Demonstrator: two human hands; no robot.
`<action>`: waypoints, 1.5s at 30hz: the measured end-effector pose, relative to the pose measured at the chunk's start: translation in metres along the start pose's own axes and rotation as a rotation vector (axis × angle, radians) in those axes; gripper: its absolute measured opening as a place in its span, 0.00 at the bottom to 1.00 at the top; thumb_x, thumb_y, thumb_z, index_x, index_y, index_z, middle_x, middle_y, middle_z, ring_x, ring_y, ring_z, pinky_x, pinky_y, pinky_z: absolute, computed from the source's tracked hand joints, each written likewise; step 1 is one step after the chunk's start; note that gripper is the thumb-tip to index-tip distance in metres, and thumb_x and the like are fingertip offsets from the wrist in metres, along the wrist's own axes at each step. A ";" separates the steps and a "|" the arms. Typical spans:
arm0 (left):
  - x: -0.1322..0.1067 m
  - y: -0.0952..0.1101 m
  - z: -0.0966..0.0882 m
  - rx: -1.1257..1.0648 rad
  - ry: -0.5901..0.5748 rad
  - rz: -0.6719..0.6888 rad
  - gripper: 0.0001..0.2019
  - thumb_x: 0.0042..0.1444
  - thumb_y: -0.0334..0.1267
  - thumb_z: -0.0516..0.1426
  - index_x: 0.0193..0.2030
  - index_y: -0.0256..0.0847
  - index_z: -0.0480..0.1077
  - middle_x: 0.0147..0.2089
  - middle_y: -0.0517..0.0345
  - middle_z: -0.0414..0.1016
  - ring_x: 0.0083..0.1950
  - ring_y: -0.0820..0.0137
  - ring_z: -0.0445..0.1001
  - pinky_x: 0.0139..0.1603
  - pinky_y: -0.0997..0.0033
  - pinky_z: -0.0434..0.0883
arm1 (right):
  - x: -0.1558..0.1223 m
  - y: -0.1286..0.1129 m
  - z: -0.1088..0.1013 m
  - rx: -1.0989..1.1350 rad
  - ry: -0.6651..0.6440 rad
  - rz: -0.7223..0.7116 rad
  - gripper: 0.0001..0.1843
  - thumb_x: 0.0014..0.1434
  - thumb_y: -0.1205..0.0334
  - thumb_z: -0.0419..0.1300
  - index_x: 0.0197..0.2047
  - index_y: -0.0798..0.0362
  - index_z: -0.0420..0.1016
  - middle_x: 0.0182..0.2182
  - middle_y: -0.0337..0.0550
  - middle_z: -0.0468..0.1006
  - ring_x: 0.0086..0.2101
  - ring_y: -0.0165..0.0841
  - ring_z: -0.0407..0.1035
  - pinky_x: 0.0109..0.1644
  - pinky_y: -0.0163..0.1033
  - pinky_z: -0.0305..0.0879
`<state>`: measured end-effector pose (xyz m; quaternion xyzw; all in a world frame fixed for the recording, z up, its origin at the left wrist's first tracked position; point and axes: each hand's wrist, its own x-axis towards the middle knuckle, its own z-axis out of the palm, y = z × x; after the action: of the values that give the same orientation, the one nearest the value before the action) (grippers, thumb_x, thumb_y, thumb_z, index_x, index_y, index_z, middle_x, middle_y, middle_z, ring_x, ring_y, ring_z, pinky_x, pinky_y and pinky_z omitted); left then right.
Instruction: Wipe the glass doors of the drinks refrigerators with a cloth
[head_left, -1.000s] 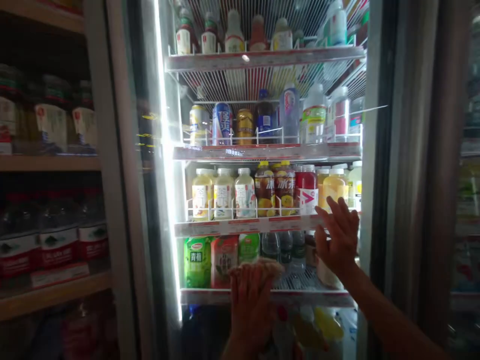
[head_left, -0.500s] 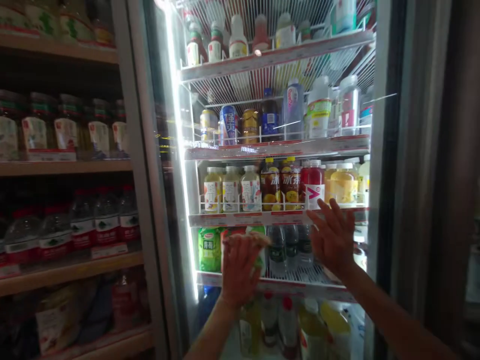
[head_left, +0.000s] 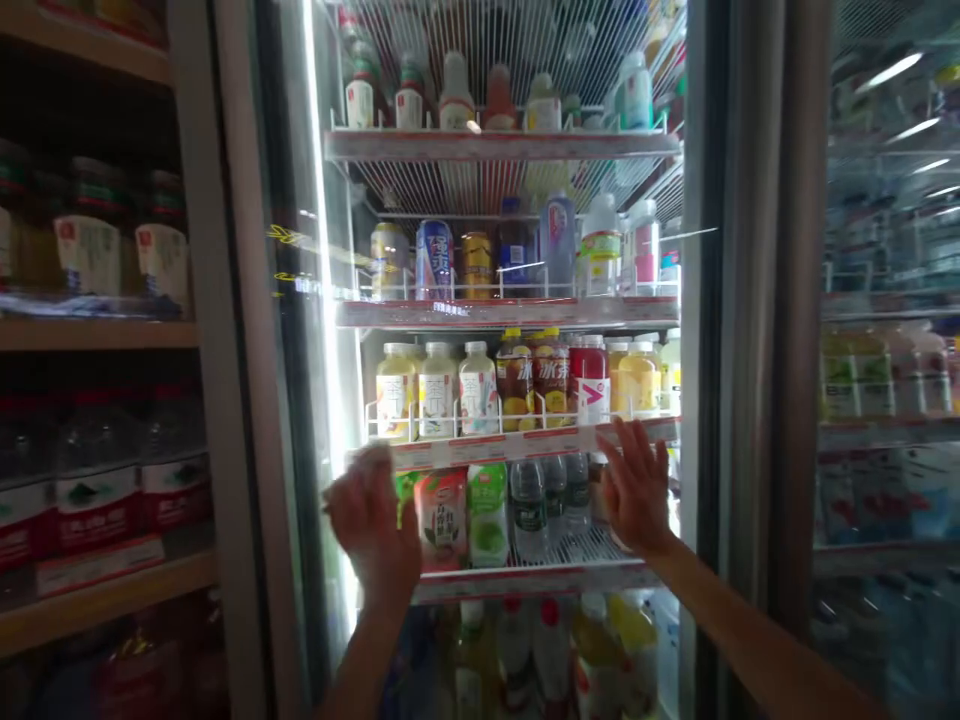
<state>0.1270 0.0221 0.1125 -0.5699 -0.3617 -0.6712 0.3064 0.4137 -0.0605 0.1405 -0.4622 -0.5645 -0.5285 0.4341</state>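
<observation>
I face the glass door (head_left: 697,300) of a lit drinks fridge. My right hand (head_left: 636,490) lies flat on the glass with its fingers spread, level with the price strip of the third shelf (head_left: 525,443). My left hand (head_left: 373,520) is raised at the lit left edge of the door, in front of a green bottle and beside a red carton (head_left: 441,520). It is blurred, its fingers look curled, and something pale shows at their tips. Rows of yellow and dark tea bottles (head_left: 525,380) stand above both hands.
Wooden shelves (head_left: 97,330) with jars and water bottles stand to the left of the fridge. A second glass-door fridge (head_left: 885,400) stands to the right, behind a dark frame post (head_left: 750,350). Cans and bottles fill the upper shelves; more bottles sit below the hands.
My left hand has slid left across the glass, from in front of the red carton to the door's lit left edge. My right hand stays flat at about the same spot.
</observation>
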 end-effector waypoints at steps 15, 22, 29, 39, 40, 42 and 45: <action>0.022 0.034 0.010 0.039 0.025 0.076 0.29 0.59 0.40 0.49 0.66 0.42 0.47 0.70 0.47 0.42 0.70 0.54 0.40 0.65 0.44 0.47 | -0.004 -0.005 0.003 0.093 0.039 0.060 0.32 0.58 0.64 0.50 0.66 0.42 0.48 0.65 0.42 0.51 0.63 0.41 0.46 0.65 0.56 0.36; 0.028 0.041 0.014 -0.032 -0.055 0.273 0.26 0.59 0.42 0.49 0.64 0.44 0.54 0.68 0.49 0.51 0.69 0.56 0.44 0.67 0.49 0.45 | 0.020 -0.011 -0.003 0.129 0.012 0.026 0.32 0.60 0.62 0.49 0.66 0.42 0.45 0.65 0.44 0.50 0.63 0.41 0.46 0.65 0.55 0.36; 0.034 0.049 0.020 -0.030 -0.135 0.372 0.27 0.59 0.43 0.49 0.65 0.42 0.53 0.68 0.49 0.49 0.69 0.55 0.42 0.67 0.47 0.44 | 0.026 -0.012 0.006 0.077 0.067 0.059 0.32 0.60 0.61 0.49 0.66 0.44 0.46 0.64 0.46 0.55 0.63 0.42 0.46 0.65 0.56 0.36; 0.039 0.037 0.019 0.010 -0.025 0.173 0.29 0.59 0.45 0.48 0.66 0.39 0.49 0.70 0.46 0.43 0.70 0.53 0.39 0.66 0.43 0.44 | 0.022 -0.009 0.006 0.062 0.077 0.024 0.33 0.59 0.62 0.49 0.66 0.44 0.47 0.64 0.44 0.53 0.63 0.42 0.46 0.64 0.57 0.37; 0.038 0.041 0.019 -0.007 -0.094 0.261 0.28 0.59 0.45 0.48 0.65 0.41 0.50 0.69 0.48 0.45 0.70 0.54 0.40 0.66 0.44 0.44 | 0.022 -0.009 0.006 0.065 0.080 0.023 0.32 0.59 0.62 0.49 0.66 0.44 0.48 0.64 0.44 0.53 0.63 0.42 0.46 0.64 0.57 0.38; 0.041 0.040 0.019 -0.010 -0.148 0.355 0.28 0.59 0.45 0.49 0.65 0.42 0.52 0.69 0.49 0.48 0.70 0.56 0.41 0.67 0.47 0.44 | 0.022 -0.008 0.007 0.075 0.075 0.022 0.31 0.59 0.62 0.49 0.65 0.44 0.50 0.64 0.45 0.54 0.63 0.42 0.47 0.64 0.56 0.39; 0.053 0.020 0.016 0.055 0.030 0.155 0.28 0.59 0.44 0.48 0.66 0.39 0.50 0.69 0.45 0.47 0.70 0.56 0.41 0.66 0.48 0.46 | 0.020 -0.008 0.007 0.095 0.068 0.023 0.30 0.58 0.62 0.50 0.64 0.45 0.52 0.64 0.45 0.55 0.63 0.42 0.48 0.64 0.57 0.40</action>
<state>0.1442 0.0246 0.1687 -0.5774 -0.3301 -0.6438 0.3784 0.4020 -0.0526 0.1578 -0.4293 -0.5686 -0.5113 0.4806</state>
